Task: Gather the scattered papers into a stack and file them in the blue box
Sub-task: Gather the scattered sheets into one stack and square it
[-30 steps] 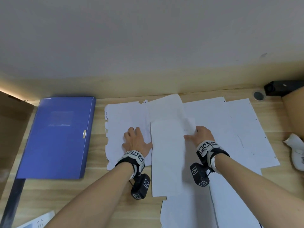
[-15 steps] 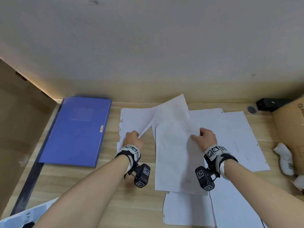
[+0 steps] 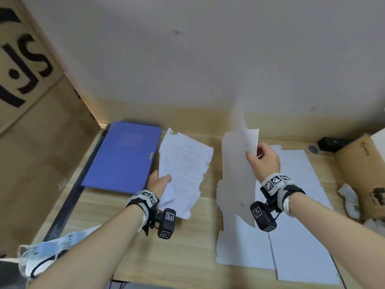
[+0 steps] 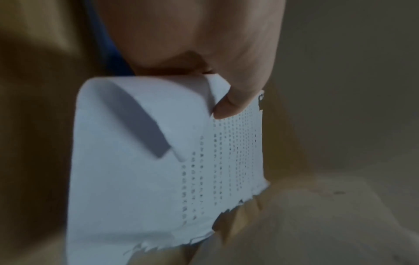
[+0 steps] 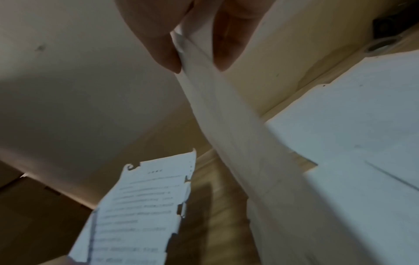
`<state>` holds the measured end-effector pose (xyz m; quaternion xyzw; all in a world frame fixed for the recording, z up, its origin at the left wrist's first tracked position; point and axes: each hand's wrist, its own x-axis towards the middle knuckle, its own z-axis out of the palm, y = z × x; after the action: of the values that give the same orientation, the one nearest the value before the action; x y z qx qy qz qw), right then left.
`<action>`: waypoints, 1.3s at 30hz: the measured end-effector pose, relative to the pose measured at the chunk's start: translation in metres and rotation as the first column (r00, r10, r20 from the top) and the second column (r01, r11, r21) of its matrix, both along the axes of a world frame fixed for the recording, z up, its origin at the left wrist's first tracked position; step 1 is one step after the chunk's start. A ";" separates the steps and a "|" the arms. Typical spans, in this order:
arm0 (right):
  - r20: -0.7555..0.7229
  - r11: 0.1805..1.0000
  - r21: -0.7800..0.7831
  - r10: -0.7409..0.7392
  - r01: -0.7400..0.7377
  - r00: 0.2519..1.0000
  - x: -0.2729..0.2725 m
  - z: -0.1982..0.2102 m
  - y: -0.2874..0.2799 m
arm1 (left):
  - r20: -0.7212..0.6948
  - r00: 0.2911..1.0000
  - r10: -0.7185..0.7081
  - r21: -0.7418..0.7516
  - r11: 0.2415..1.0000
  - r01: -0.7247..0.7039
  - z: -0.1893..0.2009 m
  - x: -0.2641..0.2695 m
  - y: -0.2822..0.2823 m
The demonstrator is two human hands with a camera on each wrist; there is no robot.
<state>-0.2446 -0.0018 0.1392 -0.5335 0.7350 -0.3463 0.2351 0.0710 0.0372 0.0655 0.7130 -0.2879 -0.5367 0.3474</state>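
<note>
My left hand pinches a printed sheet with torn edges, lifted and tilted just right of the shut blue box. The left wrist view shows the thumb pressed on that printed sheet, whose corner curls over. My right hand holds plain white sheets raised off the desk, blurred with motion; the right wrist view shows fingers pinching those sheets. More white papers lie flat on the wooden desk at the right.
A large cardboard box stands at the left, and another cardboard box at the right with white scraps beside it. A black device sits at the back right. A white power strip lies at the front left.
Both hands went from lying flat on the papers to gripping them. The left lifted the torn printed sheet toward the blue box; the right raised its sheets off the desk.
</note>
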 end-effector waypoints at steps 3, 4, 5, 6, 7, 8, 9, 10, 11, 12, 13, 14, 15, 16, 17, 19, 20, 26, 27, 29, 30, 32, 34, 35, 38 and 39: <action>-0.004 0.997 0.041 0.069 -0.069 0.998 0.027 -0.016 0.024 | 0.061 0.996 -0.072 0.113 0.991 0.065 -0.020 0.007 0.031; 0.002 0.994 0.057 0.094 -0.094 0.996 0.037 -0.023 0.033 | 0.067 0.994 -0.090 0.149 0.986 0.079 -0.025 0.009 0.041; 0.008 0.990 0.074 0.121 -0.121 0.993 0.047 -0.031 0.041 | 0.066 0.992 -0.104 0.178 0.980 0.091 -0.032 0.010 0.050; 0.014 0.983 0.096 0.153 -0.154 0.988 0.058 -0.038 0.049 | 0.062 0.992 -0.111 0.205 0.974 0.096 -0.038 0.012 0.059; 0.025 0.974 0.125 0.185 -0.187 0.982 0.068 -0.046 0.057 | 0.060 0.991 -0.122 0.230 0.967 0.105 -0.046 0.014 0.068; 0.043 0.962 0.162 0.214 -0.218 0.976 0.078 -0.054 0.065 | 0.071 0.989 -0.133 0.250 0.962 0.111 -0.055 0.017 0.076; 0.060 0.949 0.204 0.235 -0.242 0.970 0.088 -0.063 0.072 | 0.081 0.987 -0.137 0.261 0.959 0.112 -0.069 0.023 0.082; 0.069 0.933 0.249 0.249 -0.259 0.966 0.098 -0.071 0.079 | 0.086 0.986 -0.143 0.266 0.957 0.115 -0.086 0.029 0.088; 0.076 0.918 0.290 0.261 -0.272 0.962 0.106 -0.079 0.086 | 0.086 0.986 -0.143 0.262 0.958 0.116 -0.099 0.033 0.094; 0.086 0.901 0.323 0.276 -0.289 0.957 0.114 -0.087 0.093 | 0.081 0.987 -0.137 0.262 0.959 0.111 -0.112 0.038 0.099; 0.100 0.885 0.349 0.290 -0.307 0.952 0.123 -0.097 0.099 | 0.075 0.989 -0.131 0.264 0.959 0.107 -0.113 0.040 0.106; 0.120 0.872 0.369 0.299 -0.322 0.947 0.127 -0.103 0.104 | 0.065 0.990 -0.127 0.259 0.960 0.106 -0.113 0.040 0.110; 0.160 0.857 0.386 0.303 -0.342 0.940 0.133 -0.110 0.110 | 0.063 0.991 -0.120 0.249 0.963 0.101 -0.110 0.041 0.115; 0.214 0.841 0.397 0.304 -0.367 0.928 0.138 -0.117 0.114 | 0.061 0.993 -0.106 0.236 0.968 0.089 -0.103 0.042 0.119; 0.260 0.823 0.409 0.308 -0.394 0.915 0.141 -0.124 0.118 | 0.058 0.994 -0.089 0.227 0.971 0.074 -0.101 0.043 0.122; 0.268 0.792 0.428 0.350 -0.436 0.898 0.142 -0.133 0.122 | 0.086 0.993 -0.082 0.227 0.972 0.061 -0.076 0.040 0.128; 0.252 0.784 0.434 0.368 -0.445 0.895 0.139 -0.137 0.123 | 0.101 0.992 -0.074 0.231 0.972 0.049 -0.067 0.039 0.130; 0.140 0.864 0.404 0.265 -0.300 0.954 0.089 -0.141 0.111 | 0.470 0.875 -0.111 0.140 0.989 0.050 -0.056 0.027 0.132; 0.117 0.880 0.400 0.230 -0.258 0.966 0.077 -0.142 0.106 | 0.517 0.849 -0.111 0.103 0.992 0.067 -0.060 0.024 0.131; 0.066 0.899 0.399 0.170 -0.182 0.983 0.055 -0.145 0.095 | 0.516 0.849 -0.115 0.093 0.993 0.077 -0.062 0.015 0.128; 0.050 0.899 0.410 0.148 -0.156 0.988 0.046 -0.147 0.089 | 0.487 0.862 -0.141 0.132 0.987 0.087 -0.063 0.009 0.126; 0.048 0.873 0.471 0.114 -0.123 0.992 0.031 -0.149 0.076 | 0.437 0.866 -0.244 0.258 0.956 0.140 -0.064 -0.001 0.122; 0.036 0.815 0.564 0.132 -0.129 0.991 0.024 -0.152 0.064 | 0.384 0.877 -0.289 0.326 0.931 0.164 -0.073 -0.012 0.120; 0.032 0.788 0.599 0.159 -0.147 0.987 0.022 -0.155 0.059 | 0.363 0.886 -0.287 0.341 0.926 0.161 -0.076 -0.017 0.118; 0.064 0.729 0.657 0.200 -0.192 0.978 0.025 -0.161 0.053 | 0.308 0.927 -0.215 0.337 0.936 0.105 -0.088 -0.027 0.108; 0.070 0.720 0.664 0.205 -0.199 0.976 0.027 -0.164 0.052 | 0.279 0.944 -0.179 0.335 0.939 0.079 -0.090 -0.029 0.106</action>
<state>-0.2178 0.0504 -0.0250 -0.4923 0.7484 -0.0303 0.4434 0.0421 0.1429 -0.0246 0.8134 -0.2939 -0.4813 0.1425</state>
